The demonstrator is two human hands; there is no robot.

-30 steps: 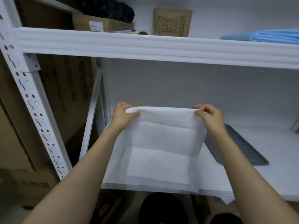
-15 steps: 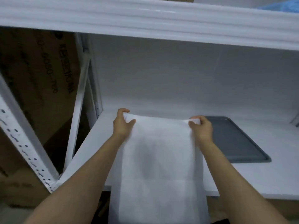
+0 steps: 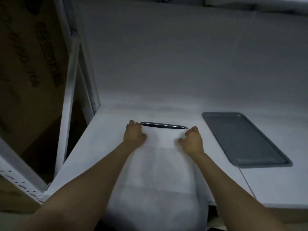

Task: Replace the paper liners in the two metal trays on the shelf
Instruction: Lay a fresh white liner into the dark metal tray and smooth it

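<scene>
A white paper liner (image 3: 160, 165) lies over the left metal tray (image 3: 164, 125), of which only the dark far rim shows. My left hand (image 3: 134, 135) pinches the liner's far left corner and my right hand (image 3: 191, 140) pinches its far right corner, both low on the shelf. The liner's near end hangs over the shelf's front edge between my forearms. A second metal tray (image 3: 245, 139), bare and dark grey, lies on the shelf to the right, apart from my hands.
The white shelf board (image 3: 103, 147) meets a white back wall (image 3: 166, 64). A white upright post (image 3: 70, 104) and a cardboard box (image 3: 28, 64) stand at the left. The upper shelf's underside crosses the top right.
My hands have carried the liner's far edge down and forward onto the left tray, now almost covered. The view has dropped closer under the upper shelf.
</scene>
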